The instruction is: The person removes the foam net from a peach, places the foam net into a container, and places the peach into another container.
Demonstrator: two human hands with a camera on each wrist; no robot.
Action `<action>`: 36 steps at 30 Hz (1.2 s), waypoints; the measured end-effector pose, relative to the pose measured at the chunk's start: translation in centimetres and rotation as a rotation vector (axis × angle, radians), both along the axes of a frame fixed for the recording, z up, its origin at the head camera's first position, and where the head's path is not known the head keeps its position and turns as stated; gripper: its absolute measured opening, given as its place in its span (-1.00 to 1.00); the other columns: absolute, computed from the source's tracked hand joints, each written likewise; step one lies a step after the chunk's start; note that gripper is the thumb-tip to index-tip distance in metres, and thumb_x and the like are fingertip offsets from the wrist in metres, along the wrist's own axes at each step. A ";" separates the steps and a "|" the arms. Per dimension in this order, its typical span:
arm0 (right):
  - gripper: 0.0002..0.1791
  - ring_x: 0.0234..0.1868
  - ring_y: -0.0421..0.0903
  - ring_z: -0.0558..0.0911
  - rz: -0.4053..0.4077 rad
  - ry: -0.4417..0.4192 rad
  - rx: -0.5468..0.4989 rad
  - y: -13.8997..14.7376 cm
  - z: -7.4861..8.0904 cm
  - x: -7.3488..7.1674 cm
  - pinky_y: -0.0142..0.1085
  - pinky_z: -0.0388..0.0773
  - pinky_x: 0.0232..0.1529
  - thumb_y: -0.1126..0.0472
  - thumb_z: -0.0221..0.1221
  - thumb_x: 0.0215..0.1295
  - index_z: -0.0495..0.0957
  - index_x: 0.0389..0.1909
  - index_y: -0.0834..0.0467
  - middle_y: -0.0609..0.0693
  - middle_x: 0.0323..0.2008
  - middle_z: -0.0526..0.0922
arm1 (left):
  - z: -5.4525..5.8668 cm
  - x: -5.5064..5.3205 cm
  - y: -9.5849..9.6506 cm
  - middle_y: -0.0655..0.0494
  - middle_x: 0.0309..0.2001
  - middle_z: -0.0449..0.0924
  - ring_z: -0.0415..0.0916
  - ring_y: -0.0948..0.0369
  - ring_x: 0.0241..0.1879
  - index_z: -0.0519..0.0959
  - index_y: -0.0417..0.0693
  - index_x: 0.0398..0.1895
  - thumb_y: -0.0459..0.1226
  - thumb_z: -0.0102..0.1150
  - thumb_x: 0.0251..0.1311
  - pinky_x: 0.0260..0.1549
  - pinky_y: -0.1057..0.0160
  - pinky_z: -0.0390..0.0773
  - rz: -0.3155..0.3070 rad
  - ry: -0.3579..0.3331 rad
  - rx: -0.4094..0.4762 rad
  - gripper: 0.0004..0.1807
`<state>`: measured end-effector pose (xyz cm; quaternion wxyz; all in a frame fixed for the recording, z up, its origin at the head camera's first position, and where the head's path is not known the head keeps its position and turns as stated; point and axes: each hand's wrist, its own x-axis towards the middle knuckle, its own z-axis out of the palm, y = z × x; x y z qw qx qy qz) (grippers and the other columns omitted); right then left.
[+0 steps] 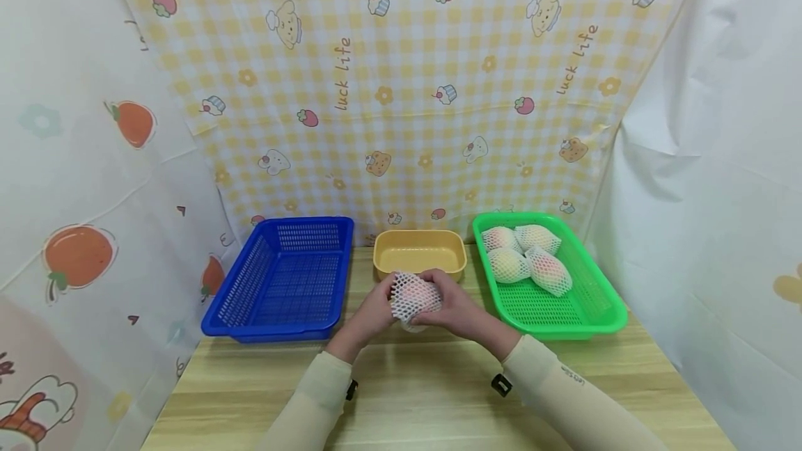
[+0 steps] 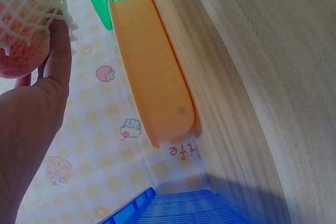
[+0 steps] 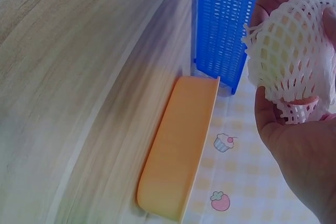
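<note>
Left grip and right grip: curled round one round pinkish fruit in white foam netting | fruit: above pale wooden counter, before yellow plastic tub | two-sided hold presumably steadies both

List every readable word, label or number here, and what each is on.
"luck life": twice, on the checkered cloth.
"ife": upside down in the left wrist view, on the same cloth.
Right sleeve: small lettering, too small to read surely.
White cloth at left: marks at the picture's edge, unreadable.
</note>
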<state>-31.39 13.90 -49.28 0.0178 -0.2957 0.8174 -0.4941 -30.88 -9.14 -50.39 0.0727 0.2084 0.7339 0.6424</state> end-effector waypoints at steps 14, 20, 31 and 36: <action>-0.28 0.18 -0.04 0.62 -0.040 0.089 0.022 0.5 0.6 0.0 -0.08 0.58 0.23 0.12 0.68 0.19 0.59 0.32 0.14 0.00 0.23 0.67 | 0.2 -0.2 -0.6 -0.10 0.29 0.60 0.50 -0.03 0.34 0.52 -0.16 0.40 -0.42 0.45 0.34 0.21 0.11 0.58 0.048 0.061 -0.024 -0.42; -0.44 0.10 -0.10 0.66 -0.065 0.109 0.041 1.2 0.9 -0.4 -0.14 0.61 0.14 0.04 0.63 0.26 0.69 0.24 0.02 -0.13 0.15 0.73 | 0.3 -0.4 -0.8 -0.14 0.27 0.57 0.49 -0.09 0.31 0.51 -0.16 0.40 -0.42 0.40 0.34 0.04 0.21 0.65 0.069 0.056 -0.031 -0.43; -0.75 -0.14 -0.18 0.68 -0.005 0.177 0.074 1.9 1.7 -1.2 -0.27 0.65 -0.12 0.07 0.56 0.37 0.78 -0.01 -0.01 -0.19 -0.09 0.77 | 0.3 -0.4 -1.0 -0.23 0.25 0.55 0.50 -0.09 0.23 0.50 -0.25 0.36 -0.51 0.28 0.15 -0.06 0.28 0.64 0.100 0.082 -0.059 -0.38; -0.87 -0.24 -0.18 0.63 0.015 0.167 0.087 2.3 2.1 -1.5 -0.29 0.60 -0.22 0.11 0.49 0.46 0.80 -0.14 0.06 -0.20 -0.20 0.76 | 0.1 -0.5 -1.2 -0.25 0.26 0.56 0.50 -0.03 0.17 0.48 -0.27 0.42 -0.48 0.27 0.10 -0.11 0.27 0.65 0.111 0.063 -0.059 -0.30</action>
